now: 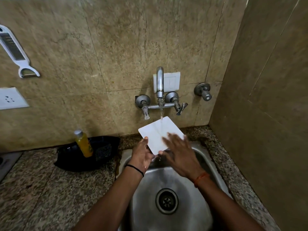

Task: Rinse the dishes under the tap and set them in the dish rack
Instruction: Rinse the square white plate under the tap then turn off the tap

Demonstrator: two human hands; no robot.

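A yellow bottle point(83, 143) stands in a black tray point(80, 157) on the speckled counter point(33, 189). A white peeler point(15, 50) hangs on the tiled wall above a socket point(11, 98).

Your hands work in tight room: the tap point(160, 82) spout hangs directly over the white plate point(158, 132), with its two valve handles point(180, 108) jutting out just behind the plate's far edge. The side wall point(266, 114) closes off your right, close beside the sink point(206, 157). To your left, a yellow bottle point(83, 144) stands in a black tray point(106, 144) on the table point(33, 189), near the sink's rim. The basin around the drain point(166, 201) lies open below your forearms.
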